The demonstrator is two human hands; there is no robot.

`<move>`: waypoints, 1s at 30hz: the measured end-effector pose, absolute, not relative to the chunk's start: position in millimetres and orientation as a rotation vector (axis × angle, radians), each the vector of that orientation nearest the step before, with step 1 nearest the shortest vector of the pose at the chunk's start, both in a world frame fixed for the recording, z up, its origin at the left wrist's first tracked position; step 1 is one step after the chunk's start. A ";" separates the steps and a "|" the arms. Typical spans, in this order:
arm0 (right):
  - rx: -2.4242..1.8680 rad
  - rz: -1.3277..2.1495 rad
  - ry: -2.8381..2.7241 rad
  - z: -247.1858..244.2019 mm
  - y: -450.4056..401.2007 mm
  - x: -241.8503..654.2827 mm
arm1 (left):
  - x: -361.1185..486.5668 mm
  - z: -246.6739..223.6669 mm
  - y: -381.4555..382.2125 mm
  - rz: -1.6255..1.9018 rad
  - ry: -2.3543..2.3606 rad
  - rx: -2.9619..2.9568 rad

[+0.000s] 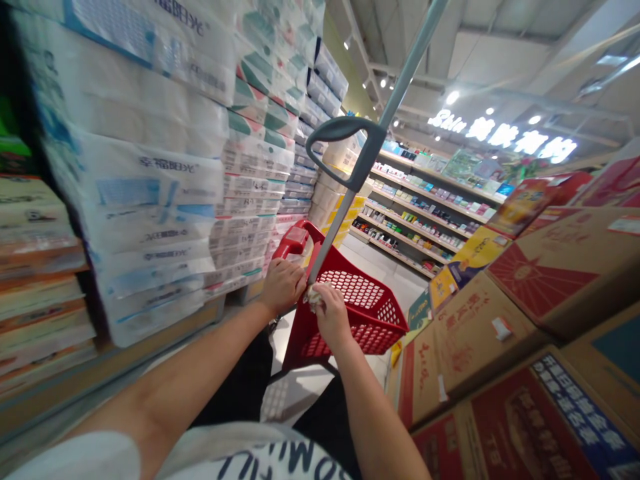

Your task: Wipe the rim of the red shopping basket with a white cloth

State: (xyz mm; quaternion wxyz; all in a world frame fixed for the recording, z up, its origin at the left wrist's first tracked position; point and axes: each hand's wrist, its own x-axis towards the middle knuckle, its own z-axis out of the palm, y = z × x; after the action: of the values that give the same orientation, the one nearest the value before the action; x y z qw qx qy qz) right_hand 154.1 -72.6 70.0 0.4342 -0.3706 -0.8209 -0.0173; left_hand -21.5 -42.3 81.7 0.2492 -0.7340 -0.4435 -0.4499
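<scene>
A red rolling shopping basket [367, 290] with perforated sides stands tilted in front of me. From its near end a grey metal pole [336, 230] rises, topped by a grey loop handle [367, 150]. My left hand [283, 287] is closed on the near rim of the basket, just below its red carrying handle [293, 241]. In my right hand [331, 313] is a crumpled pale cloth [315, 297], pressed against the foot of the pole. The fingers of the right hand are bent around the cloth and partly hide it.
Tall stacks of wrapped tissue packs [165, 173] line the left side. Cardboard cartons [480, 333] are piled close on the right. Shelves of small goods [415, 207] stand at the back beneath a lit sign [505, 133].
</scene>
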 end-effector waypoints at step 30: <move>-0.870 -0.464 -2.068 23.4 -73.3 141.4 | -19.8 78.4 -34.6 -1.147 -1.158 -2.025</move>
State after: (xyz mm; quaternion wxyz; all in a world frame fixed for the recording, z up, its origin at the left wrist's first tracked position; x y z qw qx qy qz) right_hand 141.4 -73.3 23.4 0.4124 -0.3460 -0.8223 -0.1845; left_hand -19.8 -34.6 78.4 0.2679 -0.7505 -0.4292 -0.4252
